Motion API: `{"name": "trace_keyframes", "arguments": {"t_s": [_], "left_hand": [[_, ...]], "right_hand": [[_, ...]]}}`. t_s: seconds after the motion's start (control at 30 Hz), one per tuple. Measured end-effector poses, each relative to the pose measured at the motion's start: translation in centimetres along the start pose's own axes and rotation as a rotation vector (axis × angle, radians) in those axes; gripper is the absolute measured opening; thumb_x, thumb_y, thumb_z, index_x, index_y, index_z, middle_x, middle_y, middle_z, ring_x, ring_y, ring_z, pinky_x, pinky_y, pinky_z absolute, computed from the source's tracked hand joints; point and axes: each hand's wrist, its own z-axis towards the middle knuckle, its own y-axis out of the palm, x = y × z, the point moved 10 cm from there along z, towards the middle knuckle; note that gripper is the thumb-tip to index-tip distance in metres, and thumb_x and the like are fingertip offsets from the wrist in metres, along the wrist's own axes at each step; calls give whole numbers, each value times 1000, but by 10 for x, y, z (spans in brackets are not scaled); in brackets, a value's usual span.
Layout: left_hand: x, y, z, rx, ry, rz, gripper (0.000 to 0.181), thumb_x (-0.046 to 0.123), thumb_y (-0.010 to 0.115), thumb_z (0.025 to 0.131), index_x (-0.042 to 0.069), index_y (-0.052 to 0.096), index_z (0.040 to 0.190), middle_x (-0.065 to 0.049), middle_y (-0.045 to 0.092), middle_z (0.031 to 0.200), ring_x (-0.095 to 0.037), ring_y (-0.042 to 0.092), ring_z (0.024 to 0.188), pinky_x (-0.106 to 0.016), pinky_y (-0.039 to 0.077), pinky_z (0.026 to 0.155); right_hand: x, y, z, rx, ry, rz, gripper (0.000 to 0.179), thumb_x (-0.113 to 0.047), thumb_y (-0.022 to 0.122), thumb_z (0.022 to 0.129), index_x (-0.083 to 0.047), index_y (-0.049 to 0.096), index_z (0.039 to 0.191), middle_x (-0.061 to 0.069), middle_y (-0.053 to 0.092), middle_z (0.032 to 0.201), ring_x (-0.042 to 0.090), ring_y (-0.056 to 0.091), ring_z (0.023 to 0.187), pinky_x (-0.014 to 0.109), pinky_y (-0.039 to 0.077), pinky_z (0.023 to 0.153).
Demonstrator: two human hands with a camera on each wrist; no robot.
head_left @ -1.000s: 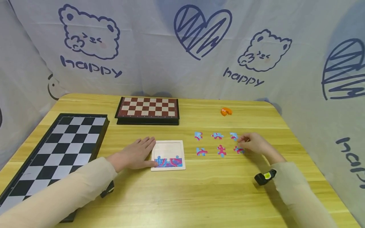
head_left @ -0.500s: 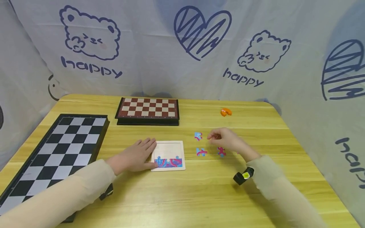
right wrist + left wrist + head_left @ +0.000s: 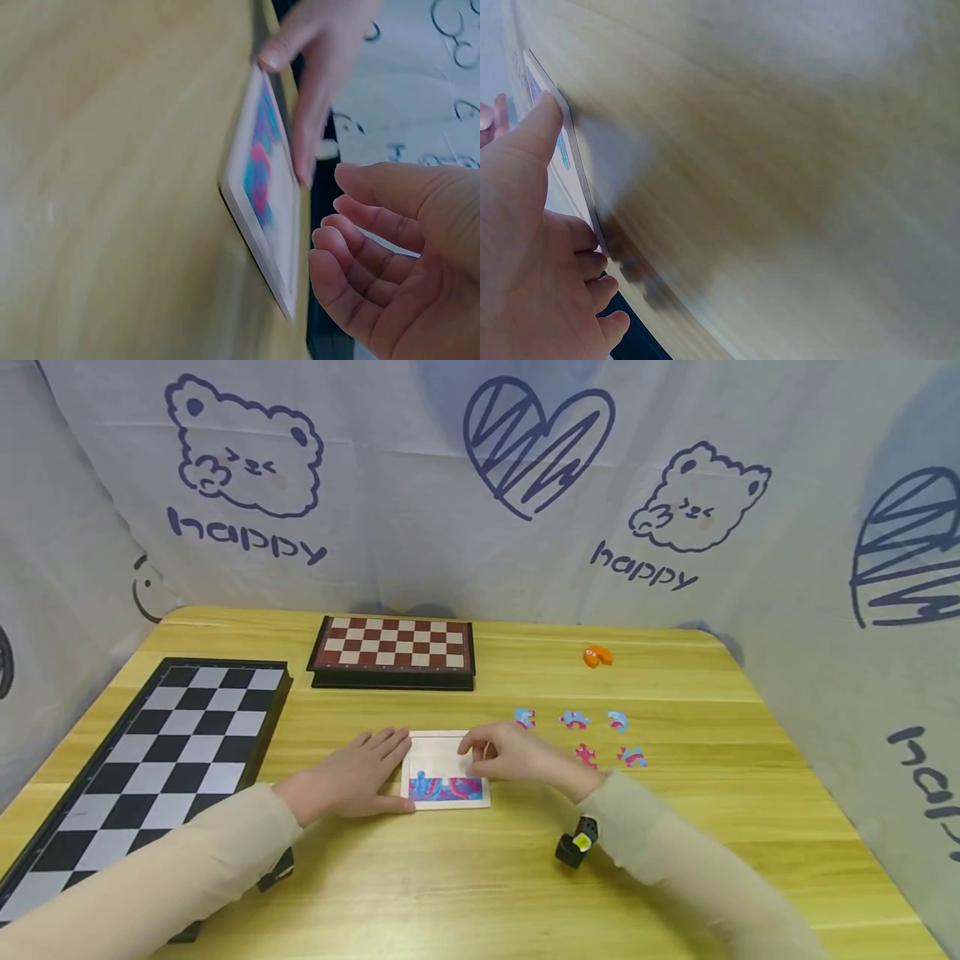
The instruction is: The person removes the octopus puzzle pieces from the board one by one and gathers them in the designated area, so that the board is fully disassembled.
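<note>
A small pale puzzle tray lies on the table, its near part filled with joined blue, pink and purple puzzle pieces. My left hand lies flat at the tray's left side, fingers straight, thumb at the near left corner. Over the tray's right side hovers my right hand, its fingers loosely curled; in the right wrist view no piece shows between the right fingers. Loose pieces lie to the right: three in the far row, including a middle one, and a pink one and another nearer.
A black-and-white checkered board takes up the left of the table. A red-and-white checkered box stands at the back, and a small orange object lies at the back right. A printed white cloth hangs behind the table.
My right hand has moved left from the rightmost loose pieces, passing over the others to the tray's right side. My left hand has stayed at the tray.
</note>
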Motion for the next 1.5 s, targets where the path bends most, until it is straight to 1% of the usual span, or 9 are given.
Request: {"name": "trace_keyframes", "arguments": {"t_s": [0.2, 0.47, 0.53, 0.7, 0.9, 1.0, 1.13, 1.3, 1.5], "left_hand": [[0, 1, -2, 1, 11, 1, 92, 61, 49, 85, -7, 25, 142, -22, 18, 148, -36, 16, 135, -50, 14, 107], [0, 1, -1, -4, 10, 1, 92, 62, 49, 85, -6, 25, 142, -21, 18, 148, -36, 16, 135, -51, 15, 107], [0, 1, -1, -2, 13, 2, 92, 62, 49, 85, -6, 25, 142, -21, 18, 148, -36, 16, 135, -51, 15, 107], [1, 1, -1, 2, 23, 5, 91, 61, 49, 85, -7, 25, 142, -22, 18, 148, -36, 16, 135, -50, 16, 107], [1, 1, -1, 2, 25, -3, 91, 60, 50, 85, -7, 25, 142, -22, 18, 148, -36, 16, 135, -50, 16, 107], [1, 2, -1, 2, 25, -4, 91, 60, 50, 85, -7, 25, 142, -22, 18, 148, -36, 16, 135, -50, 16, 107], [0, 2, -1, 1, 20, -4, 91, 61, 49, 85, -6, 25, 142, -21, 18, 148, -36, 16, 135, -51, 15, 107], [1, 2, -1, 1, 17, -5, 91, 61, 50, 85, -7, 25, 142, -22, 18, 148, -36, 16, 135, -51, 15, 107], [0, 2, -1, -4, 12, -1, 92, 61, 49, 85, -7, 25, 142, -21, 18, 148, -36, 16, 135, -51, 15, 107]], "right_hand": [[-20, 24, 9, -76, -39, -8, 24, -10, 65, 86, -4, 62, 109, -5, 56, 75, 9, 53, 67, 21, 44, 59], [-36, 42, 20, -85, -106, -164, 36, -11, 66, 85, 1, 60, 117, -6, 54, 74, 6, 48, 66, 19, 42, 64], [-37, 45, 22, -81, -114, -215, 32, -13, 67, 84, -2, 62, 114, -6, 51, 72, 6, 46, 64, 18, 39, 61], [-40, 50, 25, -82, -132, -303, 13, -15, 68, 82, -7, 61, 89, -3, 42, 68, 9, 38, 61, 19, 29, 53], [-39, 53, 26, -76, -110, -330, 23, -16, 69, 82, -6, 65, 102, -2, 44, 72, 10, 40, 64, 19, 31, 55], [-38, 51, 27, -59, -94, -308, 27, -16, 70, 81, -6, 64, 106, -3, 46, 72, 10, 41, 64, 20, 33, 56], [-34, 46, 26, -19, -97, -196, 27, -13, 70, 82, -8, 61, 107, -4, 51, 72, 8, 46, 65, 20, 38, 60], [-30, 41, 26, 9, -97, -28, 16, -8, 65, 86, -12, 58, 100, -6, 54, 70, 7, 49, 63, 20, 42, 59], [-26, 39, 27, 20, -90, 73, 14, -2, 62, 86, -10, 58, 98, -5, 55, 68, 6, 49, 61, 19, 42, 58]]}}
